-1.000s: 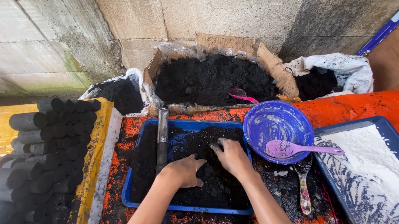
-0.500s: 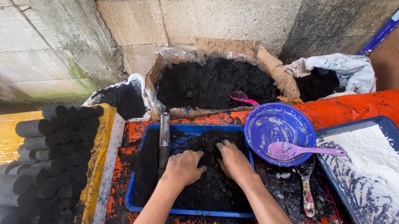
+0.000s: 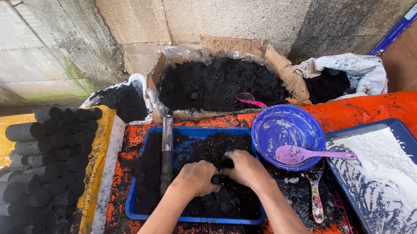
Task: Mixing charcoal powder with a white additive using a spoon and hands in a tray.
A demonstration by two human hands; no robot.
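Head view: the left grip [image 3: 195,178] is curled nearly closed, knuckles up, pressed into the black mix [image 3: 206,153] and closed about a dark lump [image 3: 217,179] of it. The right grip [image 3: 245,167] meets it from the other side, fingers bent round the same lump, so the two grips touch and the lump sits squeezed between them; only a small dark bit of it shows in the gap. How tight each grip is cannot be told exactly, since the fingertips are buried.

Both work over the middle of a blue tray [image 3: 136,209], which holds the loose black mix spread across its bottom. A metal pipe [image 3: 167,151] lies along the tray's left part, just beside the left grip, its top end resting on the far rim.

The tray sits on an orange-covered counter [image 3: 375,106] dusted with black crumbs. Right of the tray, near the right grip, stands a blue bowl [image 3: 286,127] with a pink spoon [image 3: 308,154] laid across its near edge. A second spoon [image 3: 314,193] lies on the counter below the bowl. Further right is a tray of white powder [image 3: 385,173].

Behind, a cardboard box [image 3: 276,63] lined with plastic is full of black powder, with a pink scoop [image 3: 249,99] stuck in it. At far left, black cylinders [image 3: 53,165] are stacked on yellow sheeting.
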